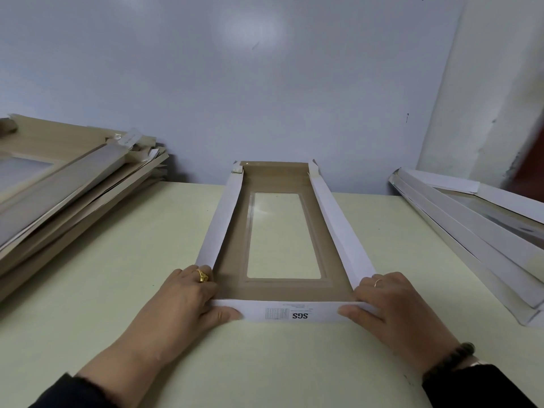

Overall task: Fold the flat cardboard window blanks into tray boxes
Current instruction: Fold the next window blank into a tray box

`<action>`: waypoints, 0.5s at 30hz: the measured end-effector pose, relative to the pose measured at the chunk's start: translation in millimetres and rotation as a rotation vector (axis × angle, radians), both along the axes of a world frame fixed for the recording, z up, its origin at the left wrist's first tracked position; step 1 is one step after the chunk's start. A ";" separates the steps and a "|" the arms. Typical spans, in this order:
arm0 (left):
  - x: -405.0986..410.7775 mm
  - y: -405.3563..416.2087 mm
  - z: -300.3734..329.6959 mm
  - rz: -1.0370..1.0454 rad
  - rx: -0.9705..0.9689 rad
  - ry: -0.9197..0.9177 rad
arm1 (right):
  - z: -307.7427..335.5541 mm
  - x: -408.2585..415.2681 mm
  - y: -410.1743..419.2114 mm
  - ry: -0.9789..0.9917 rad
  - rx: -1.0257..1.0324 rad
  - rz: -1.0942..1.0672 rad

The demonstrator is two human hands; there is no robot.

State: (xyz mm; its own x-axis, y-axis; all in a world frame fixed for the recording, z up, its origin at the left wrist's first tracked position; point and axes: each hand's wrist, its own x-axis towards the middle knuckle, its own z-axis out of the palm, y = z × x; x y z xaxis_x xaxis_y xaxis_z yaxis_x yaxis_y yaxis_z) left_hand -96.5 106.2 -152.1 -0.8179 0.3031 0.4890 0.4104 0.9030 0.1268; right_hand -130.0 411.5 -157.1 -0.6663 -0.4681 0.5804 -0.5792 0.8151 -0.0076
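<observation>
At the worktop's centre, the white-and-brown windowed cardboard tray was gripped at its 6 o'clock corners by the left hand and right hand, where uneven pressure could probably spring the near flap open.

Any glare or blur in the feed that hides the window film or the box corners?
Head view: soft glare on the wall and the window film; wide-angle bends the table edge; red blur at right edge; near corners sit under left hand and right hand.
</observation>
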 end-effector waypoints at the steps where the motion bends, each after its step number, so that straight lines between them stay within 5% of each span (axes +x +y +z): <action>1: 0.5 -0.2 0.6 0.018 0.019 -0.058 | -0.7 0.0 0.5 -0.020 -0.012 0.008; 8: -0.9 -1.5 2.6 -0.017 -0.057 -0.209 | 4.9 8.8 -5.3 -0.111 -0.031 0.020; 10: -2.7 -6.3 2.1 -0.041 -0.080 -0.093 | 8.8 14.0 -11.1 -0.210 -0.139 0.070; 15: -5.4 -28.8 3.3 0.169 -0.088 -0.161 | 10.4 13.2 -10.6 -0.492 -0.491 0.186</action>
State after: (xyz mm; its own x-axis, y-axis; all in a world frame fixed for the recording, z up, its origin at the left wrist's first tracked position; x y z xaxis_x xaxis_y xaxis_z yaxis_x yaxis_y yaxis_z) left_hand -101.9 77.4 -148.8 -0.9259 0.1914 0.3256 0.2339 0.9675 0.0962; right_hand -116.8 400.9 -146.7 -0.8394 -0.3616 0.4058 -0.5434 0.5386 -0.6439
